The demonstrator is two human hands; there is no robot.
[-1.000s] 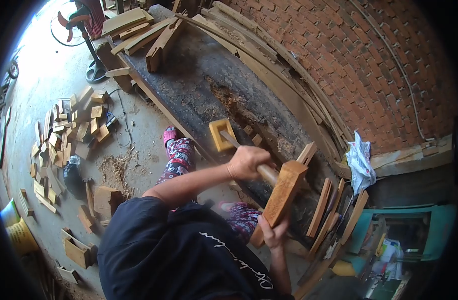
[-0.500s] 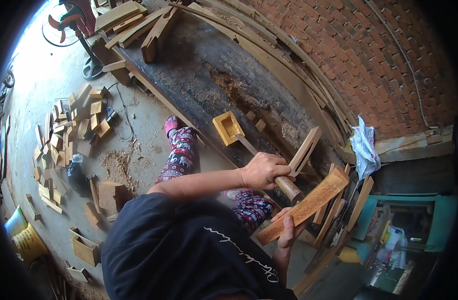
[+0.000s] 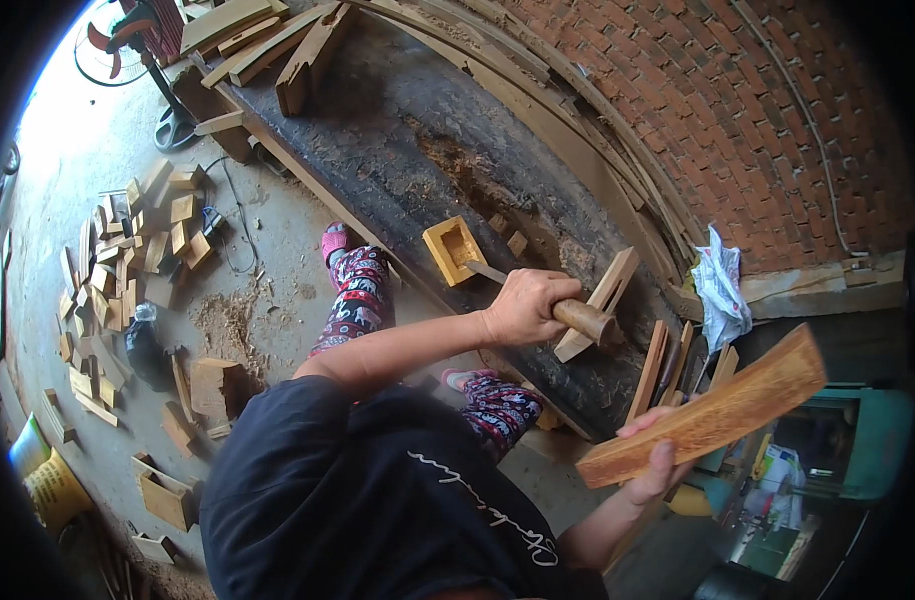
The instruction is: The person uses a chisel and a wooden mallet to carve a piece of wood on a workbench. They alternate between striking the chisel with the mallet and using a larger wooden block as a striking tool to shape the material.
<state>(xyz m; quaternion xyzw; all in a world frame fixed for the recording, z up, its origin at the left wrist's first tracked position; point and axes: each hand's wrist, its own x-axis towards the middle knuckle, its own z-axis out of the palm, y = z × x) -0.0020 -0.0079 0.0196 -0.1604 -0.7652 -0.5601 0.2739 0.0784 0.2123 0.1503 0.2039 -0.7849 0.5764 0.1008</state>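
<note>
My left hand (image 3: pixel 530 308) is closed around a chisel, whose wooden handle (image 3: pixel 590 322) sticks out beyond the fist. The chisel's blade tip reaches the edge of the recess in a small yellowish wooden block (image 3: pixel 444 262) on the bench. My right hand (image 3: pixel 660 468) grips a long, slightly curved wooden bar (image 3: pixel 713 408), held up and apart from the chisel handle. Beneath the handle, a slotted piece of wood (image 3: pixel 608 300) rests on the bench.
The dark, worn workbench (image 3: pixel 378 130) has a rough hollow with chips. Stacked boards (image 3: pixel 268 40) lie at its far end. A plastic bag (image 3: pixel 720 285) hangs near the brick wall (image 3: pixel 698 120). Several wood offcuts (image 3: pixel 128 260) cover the floor at left, near a fan (image 3: pixel 118 40).
My right hand has moved right with the wooden bar, away from the chisel handle. The chisel now lies at a flatter angle in the view, its handle end slightly higher.
</note>
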